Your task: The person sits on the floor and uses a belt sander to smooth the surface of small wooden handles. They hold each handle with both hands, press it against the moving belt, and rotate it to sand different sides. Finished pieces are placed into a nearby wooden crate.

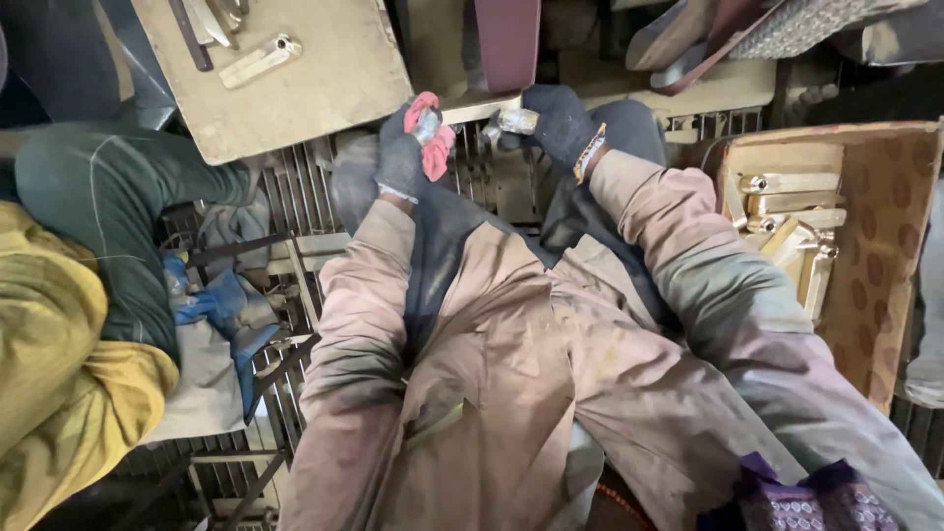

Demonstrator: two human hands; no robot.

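My left hand [403, 152], in a dark glove, is closed around a small shiny metal part [427, 125] wrapped in a pink-red cloth [439, 146]. My right hand [559, 120], also in a dark glove, grips another small silvery metal piece [515, 121] between its fingers. The two hands are held close together, just in front of a vertical sanding belt [507, 39] on the machine. My pale brown sleeves and jacket fill the lower middle of the view.
A cardboard box [885, 246] at right holds several brass-coloured metal parts [792, 211]. At upper left, a dusty board [324, 79] carries metal pieces. Another person in green trousers and a yellow top [69, 324] sits at left. A metal grate [295, 197] lies underneath.
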